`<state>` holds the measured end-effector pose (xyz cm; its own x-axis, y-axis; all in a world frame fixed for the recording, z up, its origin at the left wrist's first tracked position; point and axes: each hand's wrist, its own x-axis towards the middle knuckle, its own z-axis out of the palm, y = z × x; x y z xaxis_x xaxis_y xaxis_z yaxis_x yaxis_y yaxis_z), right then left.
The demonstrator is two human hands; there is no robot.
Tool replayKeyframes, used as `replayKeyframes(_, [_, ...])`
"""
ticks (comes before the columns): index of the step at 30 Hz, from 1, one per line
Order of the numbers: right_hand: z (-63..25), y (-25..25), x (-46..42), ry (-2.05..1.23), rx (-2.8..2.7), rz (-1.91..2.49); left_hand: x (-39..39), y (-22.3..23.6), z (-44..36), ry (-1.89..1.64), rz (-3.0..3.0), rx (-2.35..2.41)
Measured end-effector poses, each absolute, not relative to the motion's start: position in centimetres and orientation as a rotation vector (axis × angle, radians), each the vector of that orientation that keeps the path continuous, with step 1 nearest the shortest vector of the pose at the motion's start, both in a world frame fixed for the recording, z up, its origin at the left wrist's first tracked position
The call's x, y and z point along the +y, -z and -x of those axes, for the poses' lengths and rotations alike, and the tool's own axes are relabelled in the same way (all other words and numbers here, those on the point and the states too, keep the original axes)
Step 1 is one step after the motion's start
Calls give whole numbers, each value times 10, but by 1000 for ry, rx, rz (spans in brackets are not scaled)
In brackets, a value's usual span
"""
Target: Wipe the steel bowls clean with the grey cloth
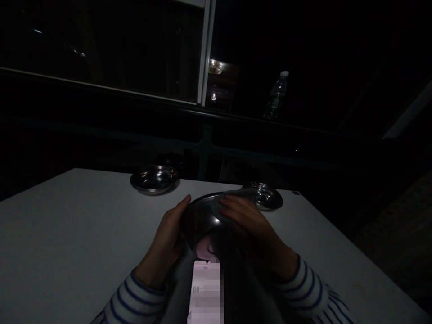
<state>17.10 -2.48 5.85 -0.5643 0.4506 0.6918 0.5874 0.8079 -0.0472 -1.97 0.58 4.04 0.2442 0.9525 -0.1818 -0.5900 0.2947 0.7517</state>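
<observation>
A shiny metal bowl (202, 218) is held up tilted over the near part of the table, its curved surface reflecting the lit phone. My left hand (168, 231) grips its left side, thumb at the upper rim and the other fingers mostly hidden. Across the bowl's right side lies my right hand (251, 225), its fingers pressing what looks like a grey cloth (241, 193) against the metal. Dim light blurs the cloth's outline. Below the bowl, a phone (205, 292) with a bright screen lies near my body.
Two more metal bowls, a left one (154, 180) and a right one (270, 198), stand near the far edge of the white table (84, 243). Beyond the table, a clear plastic bottle (277, 96) with a white cap stands by the dark window (202, 54).
</observation>
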Motion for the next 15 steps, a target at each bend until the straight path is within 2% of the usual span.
replayKeyframes(5, [-171, -47, -37, -15, -1830, 819, 1, -44, 20, -1147, -554, 601])
replayKeyframes(10, [-163, -47, -47, -81, -1442, 962, 2, -41, 19, -1174, -486, 600])
replayKeyframes(15, [-166, -50, -48, -101, -1357, 975, 4, -36, 19, -1199, -432, 592])
